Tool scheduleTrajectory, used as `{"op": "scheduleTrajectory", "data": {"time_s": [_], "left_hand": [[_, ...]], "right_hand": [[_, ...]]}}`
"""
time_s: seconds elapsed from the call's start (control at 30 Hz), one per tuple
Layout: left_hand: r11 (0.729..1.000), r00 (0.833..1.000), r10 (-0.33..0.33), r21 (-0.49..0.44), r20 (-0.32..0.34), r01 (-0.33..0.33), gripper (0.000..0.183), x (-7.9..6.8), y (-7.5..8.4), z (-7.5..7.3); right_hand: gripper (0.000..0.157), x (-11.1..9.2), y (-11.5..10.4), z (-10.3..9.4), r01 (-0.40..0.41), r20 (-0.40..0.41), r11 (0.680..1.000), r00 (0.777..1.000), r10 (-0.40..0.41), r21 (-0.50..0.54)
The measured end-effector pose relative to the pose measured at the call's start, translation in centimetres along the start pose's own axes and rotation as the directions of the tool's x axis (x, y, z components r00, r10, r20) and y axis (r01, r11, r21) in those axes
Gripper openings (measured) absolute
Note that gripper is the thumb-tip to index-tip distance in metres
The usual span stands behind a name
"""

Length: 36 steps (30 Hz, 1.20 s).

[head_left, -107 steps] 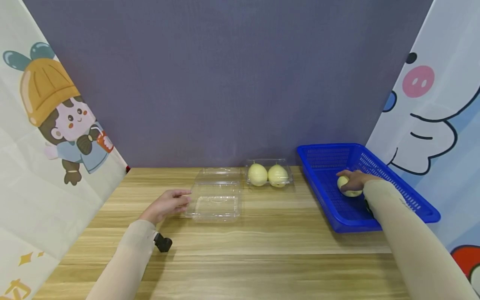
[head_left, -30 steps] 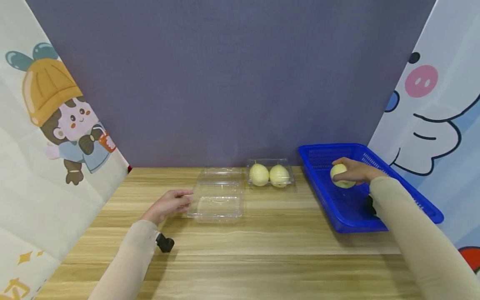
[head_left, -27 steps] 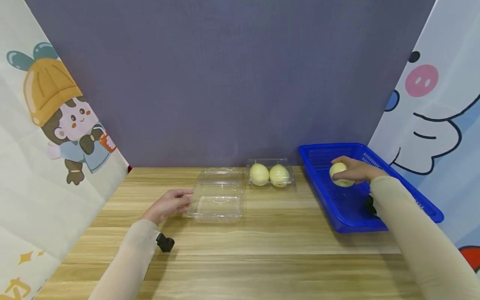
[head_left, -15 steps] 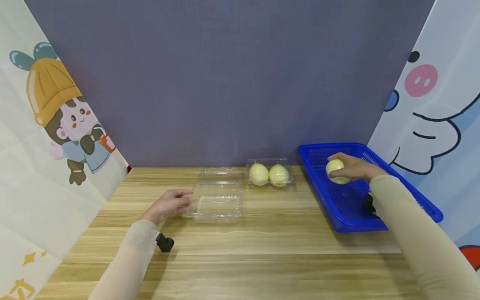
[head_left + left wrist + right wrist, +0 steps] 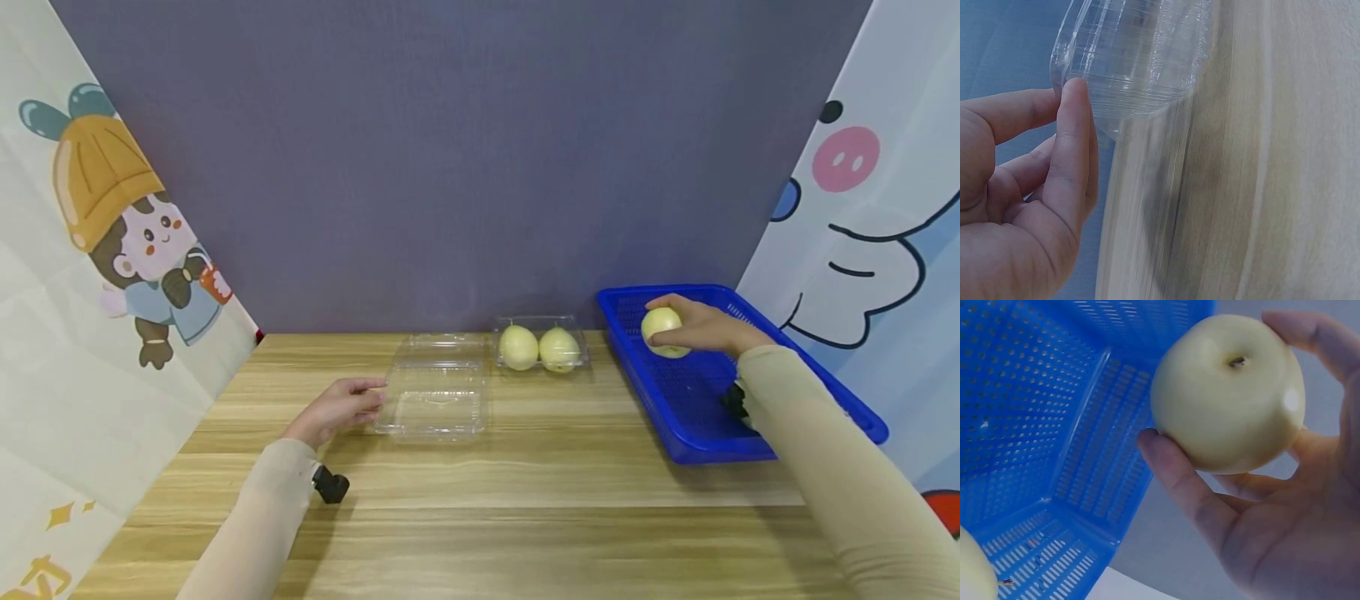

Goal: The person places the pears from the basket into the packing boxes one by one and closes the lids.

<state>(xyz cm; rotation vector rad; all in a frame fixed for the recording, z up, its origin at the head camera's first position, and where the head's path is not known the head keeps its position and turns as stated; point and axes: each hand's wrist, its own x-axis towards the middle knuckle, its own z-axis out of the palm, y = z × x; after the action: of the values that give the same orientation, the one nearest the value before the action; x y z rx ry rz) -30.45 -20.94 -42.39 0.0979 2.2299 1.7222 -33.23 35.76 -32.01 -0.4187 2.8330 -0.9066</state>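
My right hand [image 5: 705, 325] holds a pale yellow pear [image 5: 660, 321] between thumb and fingers, raised over the blue basket [image 5: 651, 408]. In the right wrist view the pear's stem end [image 5: 1235, 362] faces the camera. My left hand [image 5: 337, 410] pinches the left rim of an open clear plastic clamshell box [image 5: 438, 408] lying on the table; the left wrist view shows the box's rim [image 5: 1063, 53] at the thumb and index fingertips. No fruit is inside this box. Another clear box [image 5: 581, 360], to its right, contains two pears [image 5: 519, 347].
A further pear [image 5: 974, 569] shows in the basket in the right wrist view; in the head view my right arm hides it. A grey wall panel [image 5: 450, 167] stands behind the wooden table [image 5: 525, 533]. Printed cloths [image 5: 60, 317] flank both sides.
My right hand has lifted the pear from the basket's floor and moved it up and to the left. The left hand has stayed at the clamshell box's rim.
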Motion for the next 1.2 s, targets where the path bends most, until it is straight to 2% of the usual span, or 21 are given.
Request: {"op": "scheduleTrajectory", "data": {"time_s": [0.3, 0.47, 1.0, 1.2], "left_hand": [[1.000, 1.000, 0.000, 0.003, -0.006, 0.000, 0.049, 0.1, -0.1, 0.0], [1.000, 1.000, -0.003, 0.010, 0.002, 0.003, 0.050, -0.1, 0.1, 0.2], [1.000, 1.000, -0.002, 0.006, -0.007, 0.002, 0.049, 0.0, 0.1, 0.3], [1.000, 1.000, -0.009, 0.010, -0.011, 0.009, 0.050, 0.0, 0.2, 0.4]], "right_hand": [[0.065, 0.4, -1.1, 0.3, 0.073, -0.020, 0.997, 0.997, -0.073, -0.004], [0.064, 0.6, -1.9, 0.5, 0.079, -0.030, 0.997, 0.996, -0.079, -0.004], [0.060, 1.0, -4.2, 1.7, 0.172, -0.052, 0.985, 0.984, -0.173, -0.014], [0.061, 1.2, -5.0, 2.3, 0.183, -0.036, 0.983, 0.982, -0.183, -0.002]]}}
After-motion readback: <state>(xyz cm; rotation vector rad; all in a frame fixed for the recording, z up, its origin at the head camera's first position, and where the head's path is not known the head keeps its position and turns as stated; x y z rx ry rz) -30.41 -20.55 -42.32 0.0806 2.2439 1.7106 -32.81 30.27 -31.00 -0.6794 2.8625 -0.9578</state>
